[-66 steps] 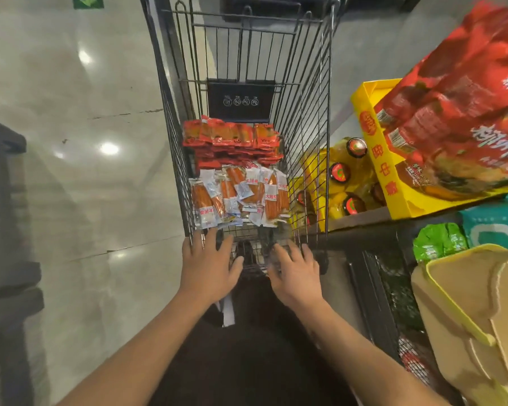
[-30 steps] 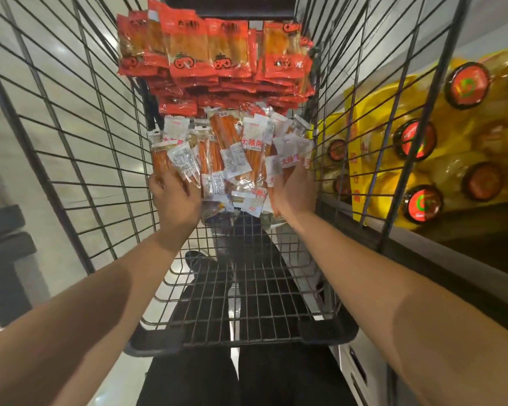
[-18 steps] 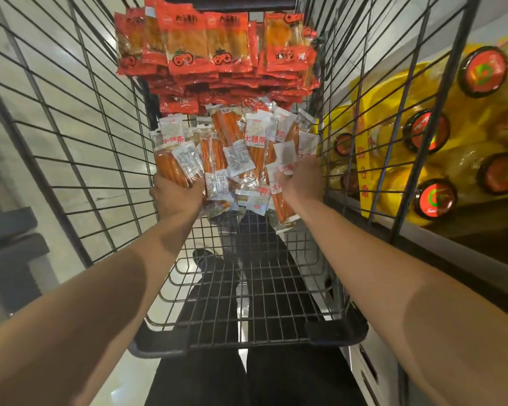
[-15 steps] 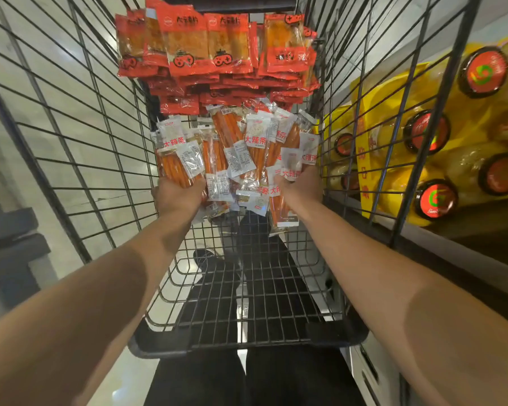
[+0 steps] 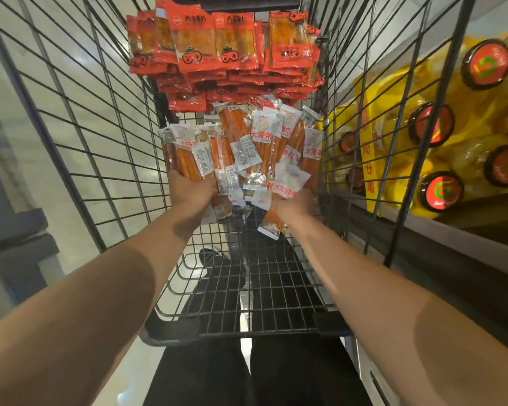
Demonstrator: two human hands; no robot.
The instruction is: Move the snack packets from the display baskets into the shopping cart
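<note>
Fingers under two packet piles

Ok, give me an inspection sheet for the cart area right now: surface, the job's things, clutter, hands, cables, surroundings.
Surface: wire shopping cart, its near floor grid bare.
Job's things: clear packets of orange sticks bunched mid-cart; red packets stacked at the far end.
Clutter: nothing seen.
Hands: left hand grips the bunch's left side; right hand grips its right side, one packet hanging below.
Cables: nothing seen.
Surroundings: yellow bottles with red caps on a shelf to the right; pale glossy floor to the left.
</note>
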